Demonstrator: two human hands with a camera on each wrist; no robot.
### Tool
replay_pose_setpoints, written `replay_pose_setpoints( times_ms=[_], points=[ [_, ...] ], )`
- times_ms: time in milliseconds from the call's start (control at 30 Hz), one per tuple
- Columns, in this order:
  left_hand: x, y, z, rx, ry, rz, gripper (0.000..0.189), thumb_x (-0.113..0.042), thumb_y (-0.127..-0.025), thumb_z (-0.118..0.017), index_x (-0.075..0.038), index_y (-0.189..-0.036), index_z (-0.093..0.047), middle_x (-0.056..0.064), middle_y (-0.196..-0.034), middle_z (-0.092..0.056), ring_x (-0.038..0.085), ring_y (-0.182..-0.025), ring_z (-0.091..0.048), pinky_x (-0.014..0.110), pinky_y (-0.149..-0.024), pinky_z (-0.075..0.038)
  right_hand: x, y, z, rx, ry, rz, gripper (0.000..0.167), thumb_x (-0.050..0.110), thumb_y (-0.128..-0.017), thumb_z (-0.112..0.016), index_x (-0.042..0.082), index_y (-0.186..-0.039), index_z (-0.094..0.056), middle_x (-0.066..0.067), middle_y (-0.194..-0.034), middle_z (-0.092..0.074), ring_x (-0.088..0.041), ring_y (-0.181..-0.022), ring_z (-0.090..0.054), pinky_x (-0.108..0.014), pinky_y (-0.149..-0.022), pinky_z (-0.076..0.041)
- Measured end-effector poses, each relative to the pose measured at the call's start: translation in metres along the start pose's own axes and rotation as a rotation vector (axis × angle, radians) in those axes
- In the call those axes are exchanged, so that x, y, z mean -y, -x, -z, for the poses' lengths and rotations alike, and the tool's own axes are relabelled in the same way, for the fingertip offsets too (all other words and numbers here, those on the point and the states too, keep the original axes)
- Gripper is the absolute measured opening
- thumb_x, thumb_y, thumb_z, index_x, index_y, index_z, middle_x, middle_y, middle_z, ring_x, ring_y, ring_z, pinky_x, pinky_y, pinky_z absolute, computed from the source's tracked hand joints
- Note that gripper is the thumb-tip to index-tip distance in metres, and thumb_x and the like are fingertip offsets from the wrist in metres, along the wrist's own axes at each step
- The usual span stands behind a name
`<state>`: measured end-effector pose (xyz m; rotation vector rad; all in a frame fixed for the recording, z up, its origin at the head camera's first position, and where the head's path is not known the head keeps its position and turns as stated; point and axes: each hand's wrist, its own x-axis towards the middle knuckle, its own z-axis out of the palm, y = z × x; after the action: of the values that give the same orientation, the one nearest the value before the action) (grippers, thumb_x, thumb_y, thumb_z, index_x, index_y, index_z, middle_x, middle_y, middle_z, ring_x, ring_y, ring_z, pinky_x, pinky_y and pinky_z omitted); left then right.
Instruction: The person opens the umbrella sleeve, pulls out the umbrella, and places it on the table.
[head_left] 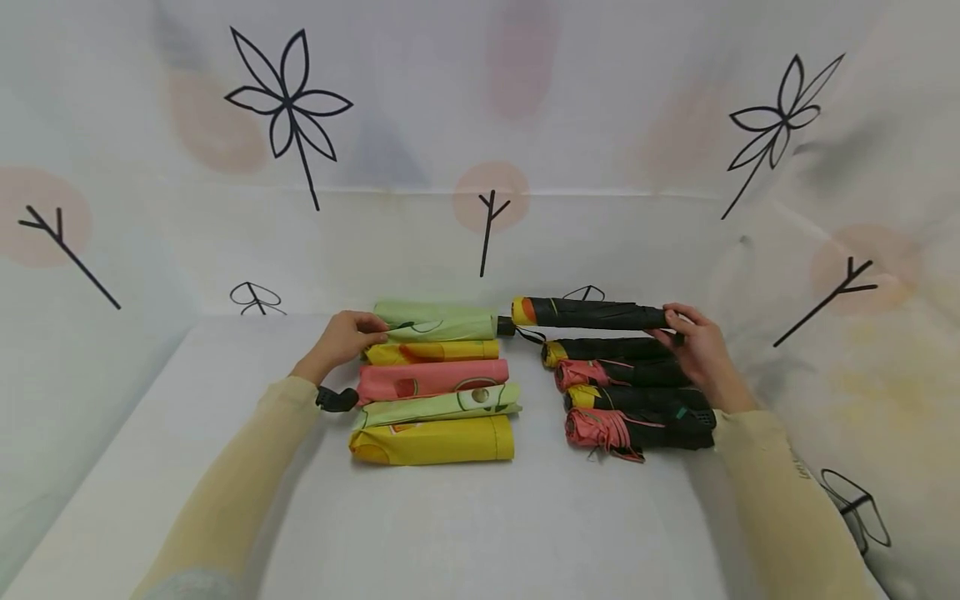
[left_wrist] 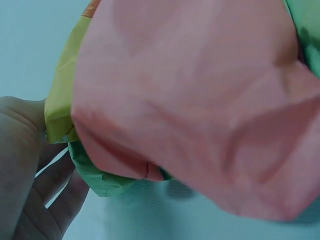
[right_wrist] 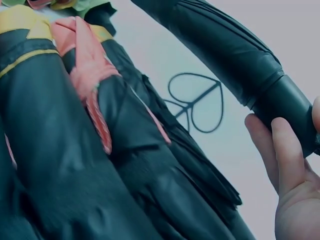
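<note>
My left hand (head_left: pixel 348 337) pinches the left end of a pale green umbrella sleeve (head_left: pixel 442 327) at the back of the left row. A black handle (head_left: pixel 506 326) with a cord juts from its right end. In the left wrist view, the fingers reach behind a yellow sleeve (left_wrist: pixel 62 95), and a pink sleeve (left_wrist: pixel 185 110) fills the front. My right hand (head_left: pixel 697 350) holds a folded black umbrella (head_left: pixel 600 313) by its handle end, raised above the right row. Its yellow-and-orange end points left, near the green sleeve. The right wrist view shows fingertips around the dark handle (right_wrist: pixel 285 107).
Below the green sleeve lie several sleeves, with a yellow one (head_left: pixel 435 442) nearest. Several folded black umbrellas with pink or yellow ends, such as the front one (head_left: pixel 645 429), lie stacked on the right. A patterned cloth (head_left: pixel 405 233) hangs behind the white table (head_left: pixel 465 533).
</note>
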<state>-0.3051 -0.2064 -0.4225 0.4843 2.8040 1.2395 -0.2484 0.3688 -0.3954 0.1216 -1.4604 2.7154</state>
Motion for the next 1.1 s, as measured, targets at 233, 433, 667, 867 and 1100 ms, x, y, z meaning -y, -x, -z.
replay_pose_setpoints(
  times_ms=[233, 433, 667, 867, 1100],
  points=[
    [-0.001, 0.000, -0.002, 0.004, -0.015, -0.023, 0.022, -0.017, -0.095, -0.071, -0.003, -0.111, -0.073, 0.014, -0.107, -0.071, 0.030, -0.098, -0.065, 0.041, -0.079, -0.054, 0.017, 0.003, 0.008, -0.009, 0.015, -0.010, 0.021, -0.007, -0.100, -0.049, -0.004, -0.105, -0.069, -0.010, -0.121, -0.039, -0.021, -0.097, -0.068, -0.032, -0.080, -0.057],
    [-0.003, -0.002, -0.003, 0.004, -0.023, -0.029, 0.021, -0.017, -0.094, -0.071, -0.005, -0.110, -0.074, 0.013, -0.107, -0.071, 0.030, -0.101, -0.064, 0.043, -0.082, -0.053, 0.030, 0.003, 0.016, -0.028, 0.037, -0.018, 0.020, -0.007, -0.100, -0.050, -0.005, -0.105, -0.069, -0.008, -0.120, -0.045, -0.023, -0.094, -0.071, -0.033, -0.082, -0.056],
    [-0.002, -0.003, -0.005, 0.007, -0.018, -0.015, 0.019, -0.018, -0.094, -0.071, -0.007, -0.110, -0.075, 0.011, -0.106, -0.071, 0.027, -0.097, -0.064, 0.040, -0.078, -0.053, 0.038, 0.001, 0.023, -0.041, 0.103, -0.051, 0.019, -0.004, -0.100, -0.053, 0.000, -0.103, -0.071, -0.007, -0.114, -0.052, -0.020, -0.093, -0.071, -0.032, -0.081, -0.056],
    [-0.002, -0.003, -0.006, 0.010, -0.027, -0.013, 0.019, -0.018, -0.095, -0.070, -0.007, -0.111, -0.074, 0.011, -0.107, -0.071, 0.027, -0.096, -0.064, 0.039, -0.076, -0.053, 0.040, 0.000, 0.024, -0.015, 0.160, -0.068, 0.018, -0.002, -0.100, -0.054, 0.002, -0.104, -0.071, -0.007, -0.108, -0.061, -0.019, -0.094, -0.070, -0.029, -0.079, -0.057],
    [-0.003, -0.002, -0.006, 0.015, -0.026, -0.019, 0.019, -0.017, -0.096, -0.069, -0.006, -0.111, -0.074, 0.013, -0.108, -0.071, 0.030, -0.101, -0.064, 0.043, -0.082, -0.053, 0.039, -0.006, 0.023, 0.018, 0.393, -0.073, 0.016, 0.003, -0.100, -0.056, 0.009, -0.107, -0.069, -0.003, -0.107, -0.062, -0.012, -0.092, -0.070, -0.024, -0.080, -0.055]
  ],
)
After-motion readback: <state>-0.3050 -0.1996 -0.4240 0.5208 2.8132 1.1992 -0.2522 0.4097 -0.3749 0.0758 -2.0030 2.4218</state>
